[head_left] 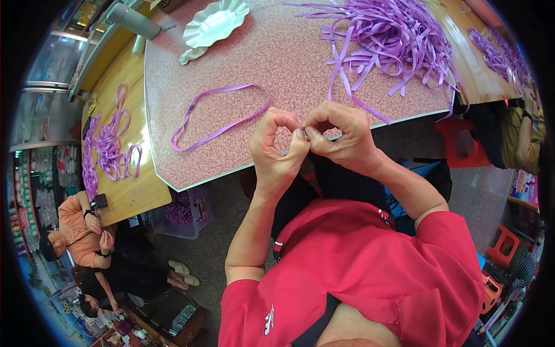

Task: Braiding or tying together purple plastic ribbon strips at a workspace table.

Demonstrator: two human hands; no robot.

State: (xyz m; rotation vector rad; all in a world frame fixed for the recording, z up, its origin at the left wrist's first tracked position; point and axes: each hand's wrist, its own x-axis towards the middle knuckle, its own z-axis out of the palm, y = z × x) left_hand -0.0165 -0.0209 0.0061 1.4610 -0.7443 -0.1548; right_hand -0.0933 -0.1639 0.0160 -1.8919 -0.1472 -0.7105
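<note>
In front of my body, over the near edge of the pink speckled mat [231, 141], my two hands meet fingertip to fingertip. My left hand [277, 153] is closed in a pinch, thumb against forefinger. My right hand [347, 136] pinches the same way and touches it. Whatever sits between the fingertips is tiny, dark or purplish, and mostly hidden. Just left of my left hand a purple ribbon loop [205, 140] lies on the mat. Beyond my right hand is a big tangled pile of purple ribbons [393, 40], some strands trailing toward the near edge.
A pale scalloped dish [215, 24] and a grey-green bottle [133, 21] stand at the far left. More ribbon loops [110, 144] lie on the wooden table. A plastic bin [188, 217] sits beneath. Other people work at left and right; red stools [462, 144] stand at right.
</note>
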